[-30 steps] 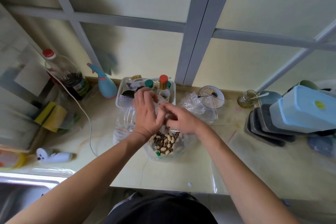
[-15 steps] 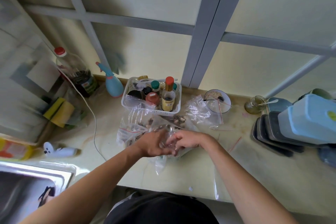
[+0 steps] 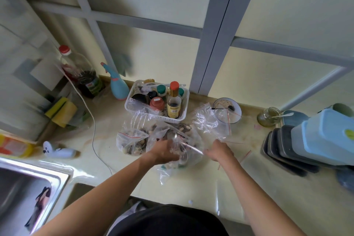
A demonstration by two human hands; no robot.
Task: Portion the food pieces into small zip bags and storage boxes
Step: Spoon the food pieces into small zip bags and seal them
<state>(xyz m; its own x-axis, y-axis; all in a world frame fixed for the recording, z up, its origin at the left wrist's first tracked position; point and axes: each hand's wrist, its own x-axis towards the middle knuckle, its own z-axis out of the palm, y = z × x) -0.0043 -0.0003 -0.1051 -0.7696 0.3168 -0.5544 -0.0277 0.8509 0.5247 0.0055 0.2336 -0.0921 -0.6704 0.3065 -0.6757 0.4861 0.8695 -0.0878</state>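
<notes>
A large clear bag (image 3: 193, 157) of mixed nuts and dark seeds lies on the counter in front of me. My left hand (image 3: 164, 151) grips its left side, fingers curled into the plastic. At the bag's right side, my right hand (image 3: 218, 151) holds the plastic with curled fingers. A thin shiny streak runs between the hands; I cannot tell whether it is a spoon or taut plastic. A small filled zip bag (image 3: 132, 140) with a red seal lies just left of the big bag. Empty zip bags (image 3: 208, 120) lie crumpled behind my right hand. Blue storage boxes (image 3: 325, 136) stand stacked at the right.
A white basket (image 3: 132, 107) of sauce bottles stands behind the bags, a bowl (image 3: 237, 113) to its right, then a glass jar (image 3: 268, 119). Dark lids (image 3: 283, 149) lean by the boxes. Sink (image 3: 24, 188) at lower left; a white cable (image 3: 93, 120) crosses the counter.
Both hands have come down from in front of the basket to the counter with the bag. They were together; now the right hand has moved apart to the right.
</notes>
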